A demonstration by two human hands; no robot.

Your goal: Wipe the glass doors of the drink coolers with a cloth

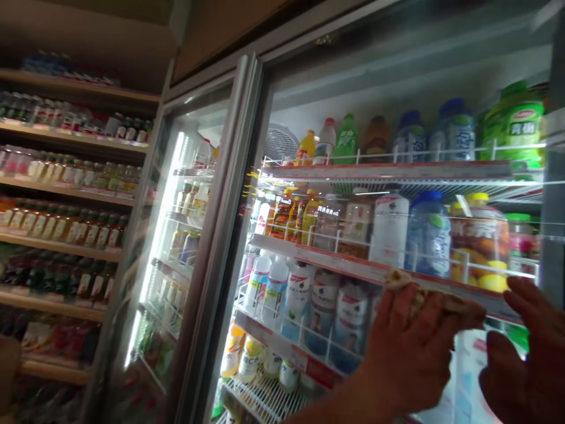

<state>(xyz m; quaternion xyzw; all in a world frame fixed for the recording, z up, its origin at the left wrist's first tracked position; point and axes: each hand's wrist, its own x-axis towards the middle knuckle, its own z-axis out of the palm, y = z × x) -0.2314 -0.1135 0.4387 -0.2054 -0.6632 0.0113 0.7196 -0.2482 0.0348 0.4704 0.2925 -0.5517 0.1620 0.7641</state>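
Left hand [410, 347] pinches a tan flat object [435, 297] at a glass cooler door [397, 100], right hand [525, 353] spread open; a loose pinch could drop it.

To your left, wooden shelves [57, 244] carry rows of bottled drinks [66, 227], just beside a glass-door cooler [220, 235].

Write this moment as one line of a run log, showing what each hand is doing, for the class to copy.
left hand: grips crumpled tan cloth | right hand: open | beside: glass cooler door, bottled drinks behind it
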